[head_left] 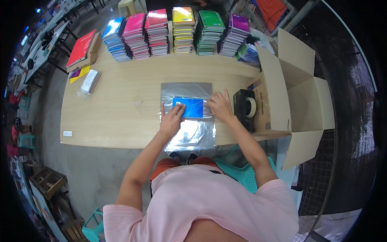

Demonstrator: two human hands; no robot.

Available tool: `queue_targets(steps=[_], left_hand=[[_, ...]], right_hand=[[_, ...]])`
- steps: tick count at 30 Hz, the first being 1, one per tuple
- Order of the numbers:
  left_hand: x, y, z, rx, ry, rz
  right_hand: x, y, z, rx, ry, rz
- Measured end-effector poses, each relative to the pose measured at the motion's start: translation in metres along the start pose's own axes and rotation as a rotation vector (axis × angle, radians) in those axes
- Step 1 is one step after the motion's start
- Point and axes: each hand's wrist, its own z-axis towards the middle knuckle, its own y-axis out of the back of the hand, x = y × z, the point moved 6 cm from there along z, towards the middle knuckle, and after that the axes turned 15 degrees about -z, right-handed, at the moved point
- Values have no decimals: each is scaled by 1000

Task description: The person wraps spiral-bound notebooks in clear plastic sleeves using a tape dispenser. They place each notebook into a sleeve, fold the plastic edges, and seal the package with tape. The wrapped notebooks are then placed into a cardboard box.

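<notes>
A blue spiral notebook lies on sheets of clear plastic at the front middle of the table. My left hand rests on the notebook's left part, fingers laid out flat and thumb apart. Just right of the notebook, my right hand has its fingertips bent together at the plastic's right edge, seemingly pinching it. A black tape dispenser with a pale roll stands to the right of that hand.
Tall stacks of notebooks line the far edge, among them blue, yellow and purple. An open cardboard box is at the right. At the left lie a red notebook and a small plastic-wrapped pack.
</notes>
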Motion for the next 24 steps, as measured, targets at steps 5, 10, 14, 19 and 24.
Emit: queue_targets(steps=[5,10,14,19,24], left_hand=[[0,0,1,-20,-9,-24],[6,1,-3,-36,-55,31],[13,-3,2,28,-66,-12],[10,0,1,8,-67,-11],[7,0,0,1,-75,-16]], right_hand=[[-23,-4,-138,216,-392,163],[-46,56,-172,1,-1107,-2],[-57,37,-187,83,-1354,46],[-55,25,-191,29,-1504,228],[-64,10,-198,51,-1610,436]])
